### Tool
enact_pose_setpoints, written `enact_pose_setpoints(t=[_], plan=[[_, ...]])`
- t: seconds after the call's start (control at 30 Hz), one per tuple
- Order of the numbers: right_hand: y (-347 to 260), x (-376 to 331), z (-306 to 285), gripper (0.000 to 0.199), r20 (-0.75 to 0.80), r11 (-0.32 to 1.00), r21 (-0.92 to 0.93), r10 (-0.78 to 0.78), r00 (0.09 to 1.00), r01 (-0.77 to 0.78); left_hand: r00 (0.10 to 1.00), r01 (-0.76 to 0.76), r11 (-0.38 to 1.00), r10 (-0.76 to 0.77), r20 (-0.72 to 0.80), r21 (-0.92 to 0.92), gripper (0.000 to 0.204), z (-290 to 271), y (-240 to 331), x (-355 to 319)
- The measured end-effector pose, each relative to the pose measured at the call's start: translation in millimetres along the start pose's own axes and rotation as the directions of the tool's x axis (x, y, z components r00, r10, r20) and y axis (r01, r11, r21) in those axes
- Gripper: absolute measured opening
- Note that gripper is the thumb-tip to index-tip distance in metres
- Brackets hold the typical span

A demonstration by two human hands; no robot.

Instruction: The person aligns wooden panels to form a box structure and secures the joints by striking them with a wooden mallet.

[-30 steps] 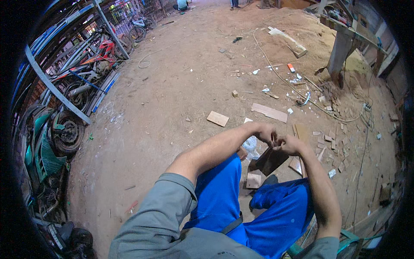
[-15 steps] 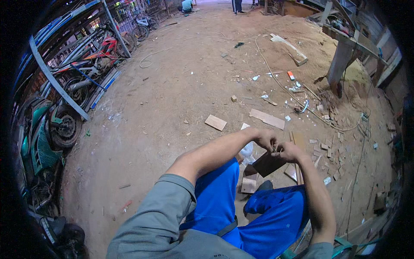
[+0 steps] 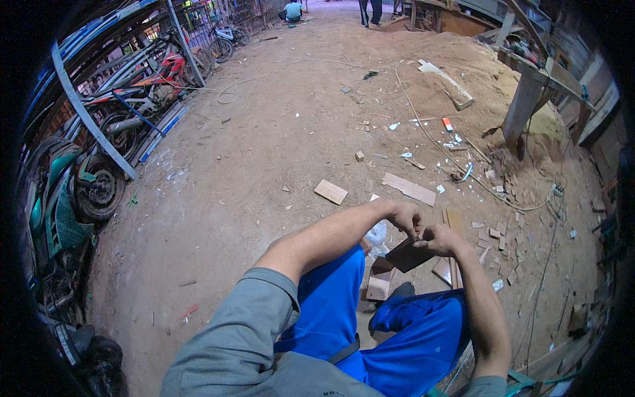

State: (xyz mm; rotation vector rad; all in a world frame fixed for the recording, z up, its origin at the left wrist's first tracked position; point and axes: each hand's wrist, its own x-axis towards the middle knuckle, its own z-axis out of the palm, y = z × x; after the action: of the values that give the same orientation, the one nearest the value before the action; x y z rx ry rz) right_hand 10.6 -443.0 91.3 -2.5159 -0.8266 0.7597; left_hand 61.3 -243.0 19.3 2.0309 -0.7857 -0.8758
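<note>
Out in front of my knees, a dark brown flat wooden piece (image 3: 407,258) hangs tilted from my hands. My right hand (image 3: 438,239) grips its upper right edge, thumb toward the middle. Close beside it, my left hand (image 3: 405,217) has its fingers pinched together at the upper edge; whatever small thing lies between those fingertips is too small to make out. Below, near my foot, stands a small brown wooden box-like piece (image 3: 379,284). A clear plastic bag (image 3: 377,235) lies just behind it, partly covered by my left forearm.
Wooden offcuts lie ahead, among them a short board (image 3: 331,192) and a longer plank (image 3: 409,188). Small wood scraps (image 3: 496,235) litter the ground at right, near a pale hose (image 3: 423,119). Motorbikes (image 3: 59,205) line the left; a wooden bench (image 3: 522,99) stands far right.
My hands have shifted slightly, and the dark wooden piece has tipped so that less of its face shows. My right fingers now lie farther along its edge.
</note>
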Motion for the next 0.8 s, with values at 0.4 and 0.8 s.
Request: enact_pose_setpoints(t=[0.4, 0.8], plan=[[16.3, -6.9, -1.4, 0.049, 0.016, 0.999, -0.051, -0.011, 1.000, 0.012, 0.999, -0.047, 0.996, 0.048, -0.016, 0.079, 0.024, 1.9, 16.0, 2.6], [29.6, -6.8, 1.4, 0.045, 0.039, 0.995, -0.048, 0.090, 0.995, -0.088, 0.996, -0.070, 0.986, 0.078, -0.044, 0.152, 0.023, 8.4, 7.6, 16.8]])
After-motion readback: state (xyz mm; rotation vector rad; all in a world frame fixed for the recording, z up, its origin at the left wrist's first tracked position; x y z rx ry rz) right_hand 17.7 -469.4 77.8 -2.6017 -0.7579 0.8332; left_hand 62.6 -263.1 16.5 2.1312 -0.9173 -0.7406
